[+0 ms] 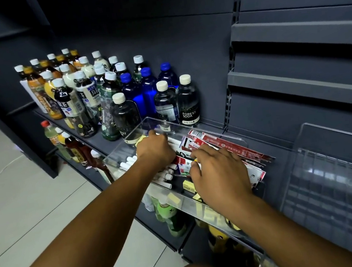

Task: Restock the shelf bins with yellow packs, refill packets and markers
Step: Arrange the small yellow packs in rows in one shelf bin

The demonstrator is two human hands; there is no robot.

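Note:
A clear plastic bin [202, 210] sits on the dark shelf and holds white markers [127, 161], red-and-white refill packets [232, 146] and small yellow packs [188, 185]. My left hand [155, 151] is inside the bin's far left part, fingers closed over a yellow pack whose edge [140, 139] peeks out beside it. My right hand [219, 172] lies over the packets in the middle of the bin, fingertips pinching a packet with a white label [186, 167]. More yellow packs [197, 196] lie along the front wall.
Several drink bottles [90, 92] stand on the shelf left of and behind the bin, with more on the shelf below [170, 218]. A second clear bin [323, 181] sits to the right. Tilted grey shelf rails [302, 86] are mounted above it. Tiled floor [24, 207] lies at the left.

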